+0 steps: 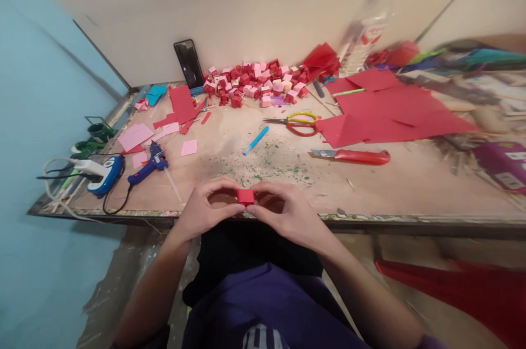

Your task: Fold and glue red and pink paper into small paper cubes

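Note:
A small red folded-paper cube (pixel 246 196) is pinched between my two hands, just above the table's front edge. My left hand (pixel 209 206) has thumb and forefinger closed on its left side. From the right, my right hand (pixel 285 209) grips the same cube with thumb and forefinger. Beyond the hands lie a blue pen (pixel 256 141), scissors with yellow and red handles (pixel 302 124) and a red-handled knife (pixel 361 156). A heap of red and pink paper cubes (pixel 255 83) spreads along the back of the table.
Red paper sheets (pixel 394 110) cover the right side. At left are a blue glue gun (pixel 150 165), a power strip (pixel 106 176) with cables, and pink paper pieces (pixel 135 137). A phone (pixel 189 64) and a plastic bottle (pixel 370 36) stand against the wall.

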Demonstrator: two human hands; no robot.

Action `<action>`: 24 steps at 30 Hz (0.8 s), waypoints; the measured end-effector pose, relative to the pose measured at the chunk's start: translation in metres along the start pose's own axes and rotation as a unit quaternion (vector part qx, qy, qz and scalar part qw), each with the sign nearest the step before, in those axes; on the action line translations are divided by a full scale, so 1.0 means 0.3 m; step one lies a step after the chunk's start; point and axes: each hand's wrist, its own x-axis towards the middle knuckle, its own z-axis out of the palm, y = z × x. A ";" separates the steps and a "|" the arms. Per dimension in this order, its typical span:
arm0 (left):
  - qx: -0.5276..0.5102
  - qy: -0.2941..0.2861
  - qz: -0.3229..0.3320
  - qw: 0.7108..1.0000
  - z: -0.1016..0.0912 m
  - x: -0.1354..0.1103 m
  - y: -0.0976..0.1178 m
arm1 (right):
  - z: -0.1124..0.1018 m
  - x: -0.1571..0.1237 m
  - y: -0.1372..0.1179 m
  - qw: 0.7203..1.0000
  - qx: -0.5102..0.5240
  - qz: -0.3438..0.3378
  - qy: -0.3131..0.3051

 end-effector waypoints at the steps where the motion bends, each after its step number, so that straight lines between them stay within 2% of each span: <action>1: -0.004 -0.002 -0.002 1.000 -0.001 0.000 -0.002 | 0.001 -0.001 0.000 1.000 -0.005 -0.008 0.005; 7: -0.034 -0.024 -0.026 0.999 0.000 -0.005 -0.011 | 0.001 -0.005 -0.005 0.999 -0.022 -0.028 0.002; 24: -0.002 -0.002 -0.017 1.000 -0.005 -0.005 -0.006 | 0.001 -0.002 0.001 1.000 -0.007 -0.005 0.008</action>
